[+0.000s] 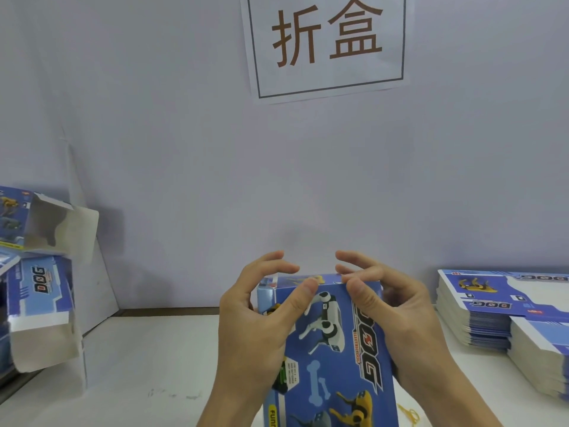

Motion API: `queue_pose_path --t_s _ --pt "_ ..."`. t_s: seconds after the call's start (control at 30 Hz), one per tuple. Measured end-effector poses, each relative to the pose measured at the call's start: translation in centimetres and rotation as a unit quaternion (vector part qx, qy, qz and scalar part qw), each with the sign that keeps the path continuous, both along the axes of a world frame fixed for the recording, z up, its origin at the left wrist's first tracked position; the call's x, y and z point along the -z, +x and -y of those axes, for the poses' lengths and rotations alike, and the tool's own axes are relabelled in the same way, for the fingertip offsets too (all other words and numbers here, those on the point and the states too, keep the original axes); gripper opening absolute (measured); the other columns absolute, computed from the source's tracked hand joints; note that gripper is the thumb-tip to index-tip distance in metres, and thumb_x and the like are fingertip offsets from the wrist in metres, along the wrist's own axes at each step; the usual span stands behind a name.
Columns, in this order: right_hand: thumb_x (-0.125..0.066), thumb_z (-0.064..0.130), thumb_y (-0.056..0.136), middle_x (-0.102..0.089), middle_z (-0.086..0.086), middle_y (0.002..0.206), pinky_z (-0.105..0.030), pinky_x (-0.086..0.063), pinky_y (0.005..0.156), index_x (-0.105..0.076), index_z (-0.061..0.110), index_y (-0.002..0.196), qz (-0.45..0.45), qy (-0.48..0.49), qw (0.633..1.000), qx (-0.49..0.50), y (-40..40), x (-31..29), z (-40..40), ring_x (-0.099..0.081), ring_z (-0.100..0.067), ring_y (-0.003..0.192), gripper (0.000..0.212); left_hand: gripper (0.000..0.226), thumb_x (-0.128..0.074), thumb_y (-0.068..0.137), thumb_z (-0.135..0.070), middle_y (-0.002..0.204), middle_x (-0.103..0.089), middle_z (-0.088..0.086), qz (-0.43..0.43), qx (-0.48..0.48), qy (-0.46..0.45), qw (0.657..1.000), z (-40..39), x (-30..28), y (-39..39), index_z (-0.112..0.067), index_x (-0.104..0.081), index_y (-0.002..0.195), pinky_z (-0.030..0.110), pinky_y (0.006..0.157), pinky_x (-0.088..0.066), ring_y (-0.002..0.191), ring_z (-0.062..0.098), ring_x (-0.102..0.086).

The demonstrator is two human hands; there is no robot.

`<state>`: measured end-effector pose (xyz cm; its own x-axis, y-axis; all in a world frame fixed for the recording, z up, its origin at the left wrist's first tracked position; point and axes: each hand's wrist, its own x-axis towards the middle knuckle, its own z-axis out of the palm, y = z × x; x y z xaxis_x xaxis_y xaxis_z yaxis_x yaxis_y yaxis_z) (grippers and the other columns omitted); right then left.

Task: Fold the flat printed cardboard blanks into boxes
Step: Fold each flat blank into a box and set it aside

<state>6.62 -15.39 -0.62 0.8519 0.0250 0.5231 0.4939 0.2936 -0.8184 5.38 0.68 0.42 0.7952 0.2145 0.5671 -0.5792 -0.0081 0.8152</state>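
A blue printed box [329, 349] with robot-dog pictures and "DOG" lettering stands upright in front of me, its top end closed. My left hand [252, 328] wraps the box's upper left corner, with the thumb pressing the front face near the top edge and the fingers curled above the top. My right hand [409, 322] mirrors it at the upper right corner, thumb on the top front edge and fingers arched over the top. The fingertips of both hands hover close together above the box.
A tall stack of flat printed blanks [480, 309] lies on the white table [154, 365] at the right. Folded boxes with open ends [40, 303] are piled at the left against the wall. A yellow rubber band [409, 416] lies by my right wrist. A paper sign [326, 44] hangs on the wall.
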Motion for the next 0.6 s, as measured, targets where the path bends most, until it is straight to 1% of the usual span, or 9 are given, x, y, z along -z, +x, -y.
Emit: queue_pose_path --t_s 0.1,0.17,0.23,0.33,0.4,0.47,0.5,0.53,0.6 --pt "-0.080 0.038 0.065 -0.069 0.007 0.120 -0.032 -0.061 0.063 -0.078 0.021 0.077 0.006 0.012 1.000 0.020 -0.1 0.1 -0.4 -0.070 -0.018 0.107 0.021 0.033 -0.075 0.059 -0.050 0.106 -0.070 -0.017 -0.023 0.042 0.012 0.999 -0.5 0.0 0.0 -0.036 -0.071 0.088 0.027 0.057 -0.059 0.084 0.018 -0.075" --pt "-0.077 0.033 0.068 -0.071 0.006 0.114 -0.031 -0.060 0.059 -0.077 0.023 0.087 0.008 0.014 1.000 0.025 -0.2 0.1 -0.5 -0.074 -0.023 0.093 0.022 0.034 -0.075 0.059 -0.049 0.094 -0.073 -0.010 -0.045 0.075 0.040 0.995 -1.0 -0.2 0.0 -0.038 -0.068 0.091 0.029 0.056 -0.059 0.078 0.023 -0.076" --pt "-0.077 0.036 0.070 -0.072 0.004 0.110 -0.032 -0.060 0.058 -0.075 0.029 0.098 -0.003 0.005 1.000 0.024 -0.3 -0.1 -0.7 -0.076 -0.028 0.083 0.029 0.033 -0.077 0.061 -0.047 0.088 -0.076 -0.004 -0.057 0.088 0.073 0.992 -1.6 -0.3 0.1 -0.037 -0.066 0.091 0.028 0.056 -0.059 0.076 0.024 -0.076" --pt "-0.078 0.048 0.076 -0.072 0.007 0.112 -0.035 -0.061 0.067 -0.071 0.036 0.106 -0.013 0.003 1.000 0.011 -0.2 -0.2 -0.8 -0.074 -0.025 0.093 0.033 0.032 -0.077 0.061 -0.051 0.084 -0.076 0.002 -0.048 0.048 0.071 0.995 -2.0 -0.3 0.3 -0.033 -0.068 0.086 0.028 0.054 -0.059 0.072 0.023 -0.076" --pt "-0.067 0.052 0.077 -0.070 0.010 0.118 -0.037 -0.059 0.081 -0.069 0.039 0.110 -0.009 -0.004 1.000 0.013 0.0 -0.1 -0.8 -0.070 -0.019 0.108 0.035 0.032 -0.076 0.062 -0.053 0.078 -0.076 0.006 -0.039 0.007 0.026 0.999 -2.1 -0.1 0.6 -0.030 -0.070 0.083 0.033 0.053 -0.059 0.070 0.026 -0.075" --pt "-0.061 0.052 0.081 -0.067 0.018 0.121 -0.019 -0.055 0.084 -0.067 0.046 0.109 0.010 -0.056 0.997 0.060 0.0 -0.2 -0.9 -0.063 -0.006 0.116 0.029 0.033 -0.075 0.063 -0.054 0.077 -0.076 0.008 -0.040 -0.031 -0.042 0.998 -2.4 0.2 1.0 -0.026 -0.070 0.081 0.041 0.057 -0.061 0.070 0.028 -0.075" --pt "-0.060 0.055 0.084 -0.065 0.022 0.121 -0.015 -0.053 0.084 -0.066 0.048 0.109 0.016 -0.079 0.993 0.084 0.0 -0.2 -1.0 -0.060 -0.001 0.117 0.026 0.034 -0.075 0.062 -0.054 0.078 -0.076 0.009 -0.045 -0.047 -0.081 0.995 -2.7 0.4 1.2 -0.026 -0.069 0.080 0.045 0.059 -0.061 0.071 0.029 -0.075" --pt "-0.061 0.059 0.086 -0.064 0.024 0.122 -0.017 -0.052 0.089 -0.065 0.049 0.109 0.015 -0.096 0.990 0.103 0.0 -0.3 -1.1 -0.058 0.000 0.118 0.025 0.034 -0.075 0.061 -0.054 0.080 -0.076 0.009 -0.049 -0.059 -0.118 0.990 -3.0 0.6 1.4 -0.026 -0.069 0.080 0.047 0.061 -0.061 0.072 0.029 -0.075" --pt "-0.060 0.057 0.083 -0.061 0.020 0.125 -0.030 -0.048 0.100 -0.066 0.045 0.110 0.018 -0.123 0.981 0.151 0.1 0.0 -1.2 -0.055 0.000 0.121 0.030 0.027 -0.076 0.064 -0.051 0.082 -0.077 0.006 -0.054 -0.079 -0.182 0.979 -3.5 0.9 1.8 -0.029 -0.071 0.079 0.043 0.059 -0.061 0.073 0.027 -0.076"
